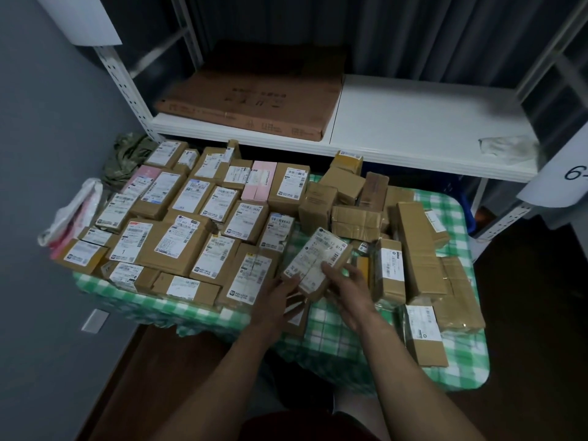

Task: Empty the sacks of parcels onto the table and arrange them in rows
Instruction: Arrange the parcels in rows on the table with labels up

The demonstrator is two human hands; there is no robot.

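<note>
**A:** Dim storeroom, cloth-covered desk [334, 338] under a white shelf [413, 122]. The fingers [331, 268] of your right hand [346, 291] curl over a labelled parcel [318, 262], which is held just above the desk's near middle.

**B:** Your left hand [280, 294] takes its lower end. In this light I'd guess the thumb is pinching rather than merely propping.

**A:** Either way, a hold at two ends on a slick label could let it twist out and land on its neighbours.

**B:** Your rows [178, 224] on the left sit packed tight, right up to the front edge. Push the new one in hard and you may shove the front box [187, 288] off the cloth.

**A:** On your right the loose heap [366, 205] lies every which way. The upright box [386, 272] just beside your right wrist would likely tip if your arm brushed it.

**B:** Your open room is the bare checked strip between rows and heap, straight ahead of you. Come in from above.

**A:** Mind the plastic bag [73, 214] hanging off the far left edge.
</note>
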